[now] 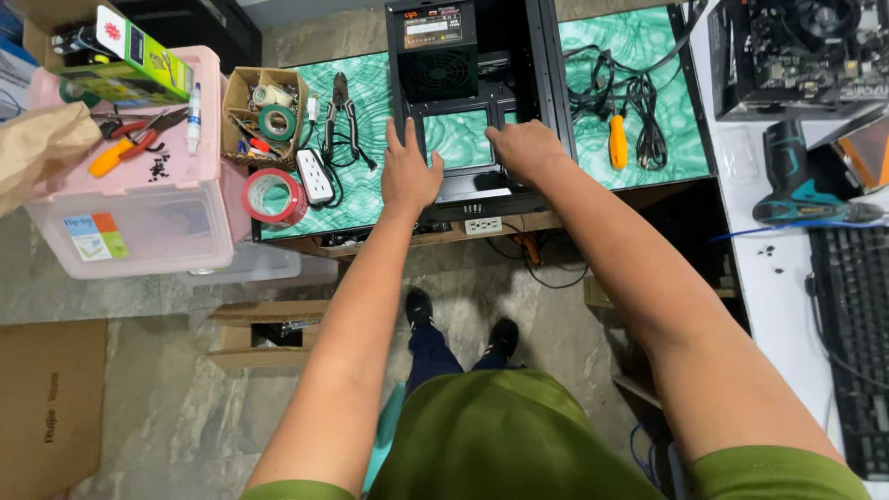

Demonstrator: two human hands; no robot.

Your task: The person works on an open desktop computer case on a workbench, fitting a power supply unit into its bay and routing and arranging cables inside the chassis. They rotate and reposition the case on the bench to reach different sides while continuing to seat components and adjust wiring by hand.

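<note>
While both hands, left hand and right hand, rest open-palmed on the black computer case atop the green table, one green box tops one pink bin; one red tape roll lies near.

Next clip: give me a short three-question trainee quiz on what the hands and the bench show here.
1. True or false: both hands rest on the black computer case.
2. Which thing lies right of the case on the green tabletop? A) red tape roll B) orange-handled screwdriver C) white power strip
3. Fill in: the box with the round fan grille inside the case is the power ____.

Key
1. True: the left hand and right hand lie flat on the case's frame, neither closed in a grip.
2. B: the orange-handled screwdriver lies beside black cables.
3. Supply: the power supply sits at the case's far end.
</note>
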